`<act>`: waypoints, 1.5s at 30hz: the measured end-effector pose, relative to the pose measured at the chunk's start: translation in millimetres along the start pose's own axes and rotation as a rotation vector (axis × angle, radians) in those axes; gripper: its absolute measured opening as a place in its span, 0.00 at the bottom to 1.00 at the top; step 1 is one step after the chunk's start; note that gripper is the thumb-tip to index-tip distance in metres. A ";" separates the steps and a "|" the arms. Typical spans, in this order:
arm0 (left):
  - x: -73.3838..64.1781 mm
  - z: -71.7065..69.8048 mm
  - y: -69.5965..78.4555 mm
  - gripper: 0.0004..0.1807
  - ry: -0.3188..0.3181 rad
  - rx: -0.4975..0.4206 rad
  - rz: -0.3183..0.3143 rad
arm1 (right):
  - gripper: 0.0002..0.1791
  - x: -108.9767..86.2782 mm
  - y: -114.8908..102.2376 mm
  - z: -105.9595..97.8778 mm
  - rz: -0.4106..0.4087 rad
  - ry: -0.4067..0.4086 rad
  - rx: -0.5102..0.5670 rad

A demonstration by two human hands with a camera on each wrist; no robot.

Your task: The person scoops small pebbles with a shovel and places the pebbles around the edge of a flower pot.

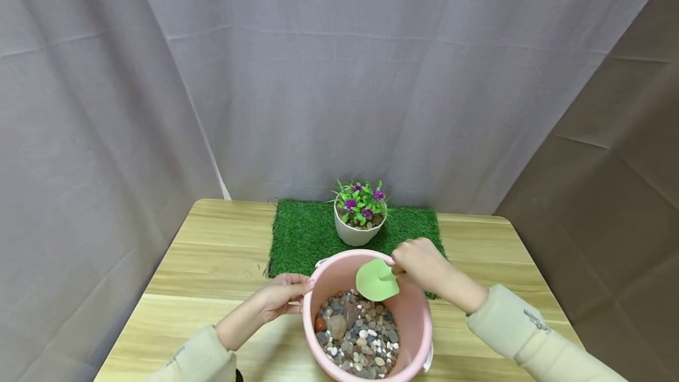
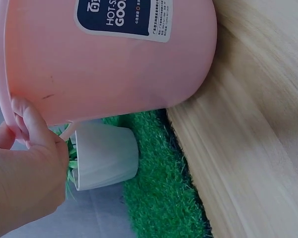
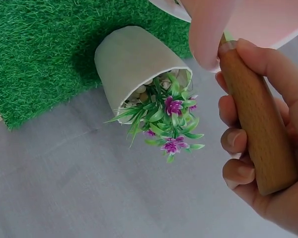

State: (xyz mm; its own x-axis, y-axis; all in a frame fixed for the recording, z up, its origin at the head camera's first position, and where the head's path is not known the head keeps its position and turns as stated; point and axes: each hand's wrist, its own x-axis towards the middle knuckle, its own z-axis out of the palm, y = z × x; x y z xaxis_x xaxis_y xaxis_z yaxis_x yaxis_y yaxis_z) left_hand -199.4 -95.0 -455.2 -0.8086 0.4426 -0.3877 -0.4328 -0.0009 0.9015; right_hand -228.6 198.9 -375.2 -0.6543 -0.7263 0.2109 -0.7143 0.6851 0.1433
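Observation:
A pink bucket (image 1: pixel 421 311) stands at the table's front, with mixed pebbles (image 1: pixel 361 335) over its bottom. My left hand (image 1: pixel 281 296) pinches the bucket's rim on the left side, thumb and fingers on either side of the edge. In the left wrist view that hand (image 2: pixel 32 163) is at the rim, beside the labelled bucket wall. My right hand (image 1: pixel 424 261) grips a small trowel by its wooden handle (image 3: pixel 258 119), fingers wrapped round it. The trowel's light green blade (image 1: pixel 376 280) hangs inside the bucket, above the pebbles near the far wall.
Behind the bucket, a white pot (image 1: pixel 359 233) with purple flowers (image 1: pixel 366 199) stands on a green turf mat (image 1: pixel 299 234). The wooden table (image 1: pixel 212 258) reaches back to grey curtains (image 1: pixel 339 87). A white bucket handle (image 1: pixel 428 359) hangs at the right side.

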 end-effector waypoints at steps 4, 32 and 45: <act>2.4 0.4 -0.3 0.12 0.003 -0.002 -0.002 | 0.27 0.5 0.5 -1.5 -0.006 0.005 -0.002; -1.0 -1.9 1.0 0.20 0.009 -0.039 -0.031 | 0.18 -15.3 -23.1 41.7 -0.367 -0.138 0.035; -1.6 -0.4 -0.6 0.15 -0.020 -0.051 -0.030 | 0.10 -12.0 -28.2 51.7 -0.298 -0.191 0.236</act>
State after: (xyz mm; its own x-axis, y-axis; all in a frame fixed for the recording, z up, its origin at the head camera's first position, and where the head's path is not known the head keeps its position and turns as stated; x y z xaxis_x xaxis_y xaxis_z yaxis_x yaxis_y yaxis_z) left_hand -198.0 -96.1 -455.2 -0.7871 0.4606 -0.4103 -0.4769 -0.0325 0.8783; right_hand -213.4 185.4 -431.7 -0.4295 -0.9030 0.0075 -0.9017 0.4283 -0.0590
